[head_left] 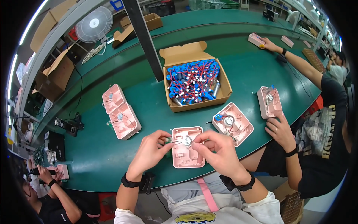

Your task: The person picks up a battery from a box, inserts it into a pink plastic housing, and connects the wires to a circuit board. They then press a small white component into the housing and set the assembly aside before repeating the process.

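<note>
In front of me on the green table lies an open pink plastic housing (179, 161), its inside facing up. A round silver speaker (186, 140) sits in its upper middle, with dark wires running left from it. My left hand (151, 148) is closed at the housing's left edge, fingers pinching a small green circuit board (169, 143) that they partly cover. My right hand (218, 152) reaches over the housing's right side, thumb and forefinger pinched against the speaker's edge; its other fingers are curled.
An open cardboard box (203, 106) of blue-capped cells with red wires stands beyond the housing. To its right lies another pink housing (242, 131); a joined pair (125, 121) lies left. A co-worker's hand (280, 130) touches a pink housing (276, 109) at right. A metal post (143, 41) rises behind.
</note>
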Motion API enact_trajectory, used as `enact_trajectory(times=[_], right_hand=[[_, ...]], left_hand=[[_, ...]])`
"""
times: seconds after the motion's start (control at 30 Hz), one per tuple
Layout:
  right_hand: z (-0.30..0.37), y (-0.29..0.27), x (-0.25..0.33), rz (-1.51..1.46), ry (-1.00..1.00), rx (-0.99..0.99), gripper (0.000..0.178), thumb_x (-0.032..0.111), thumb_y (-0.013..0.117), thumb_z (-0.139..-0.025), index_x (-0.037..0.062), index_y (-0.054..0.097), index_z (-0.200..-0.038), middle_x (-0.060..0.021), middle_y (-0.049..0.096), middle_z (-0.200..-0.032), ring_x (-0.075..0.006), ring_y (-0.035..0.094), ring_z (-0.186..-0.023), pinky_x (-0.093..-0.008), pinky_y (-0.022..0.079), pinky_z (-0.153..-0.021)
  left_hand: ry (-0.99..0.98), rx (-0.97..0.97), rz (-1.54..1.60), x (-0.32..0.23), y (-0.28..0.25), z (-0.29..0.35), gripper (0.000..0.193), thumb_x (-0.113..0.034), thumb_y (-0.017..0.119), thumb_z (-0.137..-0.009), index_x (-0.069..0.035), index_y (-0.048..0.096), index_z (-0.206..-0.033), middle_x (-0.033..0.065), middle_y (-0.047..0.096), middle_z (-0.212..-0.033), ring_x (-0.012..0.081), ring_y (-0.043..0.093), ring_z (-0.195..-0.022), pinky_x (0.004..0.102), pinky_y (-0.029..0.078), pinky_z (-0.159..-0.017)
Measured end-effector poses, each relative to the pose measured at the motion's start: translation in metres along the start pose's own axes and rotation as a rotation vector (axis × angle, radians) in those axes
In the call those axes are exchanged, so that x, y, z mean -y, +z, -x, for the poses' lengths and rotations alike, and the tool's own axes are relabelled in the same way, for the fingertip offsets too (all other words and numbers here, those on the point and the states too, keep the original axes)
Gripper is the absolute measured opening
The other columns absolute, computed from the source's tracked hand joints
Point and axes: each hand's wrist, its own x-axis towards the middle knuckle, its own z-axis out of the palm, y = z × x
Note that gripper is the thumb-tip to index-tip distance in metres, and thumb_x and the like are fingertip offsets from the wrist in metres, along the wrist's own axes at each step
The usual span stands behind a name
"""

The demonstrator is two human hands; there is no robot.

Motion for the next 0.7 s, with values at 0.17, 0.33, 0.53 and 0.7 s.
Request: enact_trajectory(times=[0.17, 0.33, 0.53, 0.7], right_hand=[[0.001, -0.008, 0.009, -0.074, 0.089, 0.004, 0.012, 0.003, 0.072, -0.1, -0.0045, 0.068, -0.109, -0.0048, 0.071, -0.088, -0.0102, 0.069, -0.065, -0.0214, 0.044, -0.051], [-0.001, -0.01, 0.008, -0.169, 0.131, 0.006, 0.013, 0.003, 0.071, -0.1, -0.0041, 0.068, -0.11, -0.0056, 0.072, -0.087, -0.0098, 0.067, -0.061, -0.0205, 0.04, -0.049], [-0.004, -0.014, 0.019, -0.129, 0.162, -0.034, 0.012, 0.001, 0.07, -0.1, -0.0063, 0.067, -0.109, -0.0103, 0.075, -0.089, -0.0106, 0.067, -0.06, -0.0206, 0.041, -0.049], [-0.003, -0.01, 0.023, -0.055, 0.146, -0.024, 0.01, -0.003, 0.069, -0.099, -0.0075, 0.066, -0.108, -0.0125, 0.075, -0.089, -0.0115, 0.067, -0.06, -0.0205, 0.044, -0.049]], left_hand=[[0.021, 0.071, 0.163, 0.005, 0.01, -0.01, 0.025, -0.005, 0.082, -0.092, 0.004, 0.067, -0.108, 0.0028, 0.068, -0.085, 0.0055, 0.065, -0.074, 0.0229, 0.054, -0.068], [0.063, 0.107, 0.286, 0.014, 0.019, -0.012, 0.022, -0.005, 0.082, -0.093, 0.005, 0.066, -0.105, 0.0, 0.064, -0.083, 0.0021, 0.059, -0.072, 0.0205, 0.051, -0.066], [0.037, 0.11, 0.342, 0.017, 0.02, -0.012, 0.022, -0.005, 0.082, -0.093, 0.005, 0.066, -0.105, 0.0005, 0.065, -0.084, 0.002, 0.059, -0.072, 0.0208, 0.051, -0.064], [0.059, 0.09, 0.375, 0.021, 0.023, -0.009, 0.021, -0.006, 0.081, -0.094, 0.005, 0.065, -0.105, 0.0009, 0.065, -0.083, 0.0023, 0.059, -0.072, 0.0214, 0.05, -0.063]])
